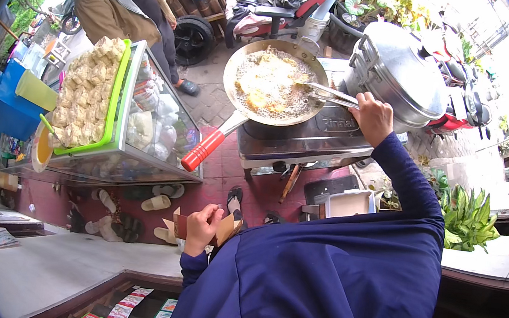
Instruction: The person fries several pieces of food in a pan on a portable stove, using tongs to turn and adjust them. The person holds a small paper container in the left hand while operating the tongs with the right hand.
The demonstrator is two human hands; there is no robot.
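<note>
My right hand (374,119) grips metal tongs (334,95), whose tips reach into a wok (229,77). In the wok, battered food (271,82) fries in bubbling oil, its middle washed out by glare. The wok rests on a Rinnai gas stove (285,139), and its red handle (200,150) points towards the lower left. My left hand (202,229) is held low near my body with the fingers curled in; whether anything small is inside is hidden. Just behind it is an open cardboard box (179,226).
Left stands a glass display case (160,114), topped by a green tray (114,118) of pale dumpling-like pieces (86,90) and a bowl of yellow liquid (41,149). A large lidded aluminium pot (395,76) is right of the wok. A person (116,4) is beyond the case. Footwear (156,202) litters the floor.
</note>
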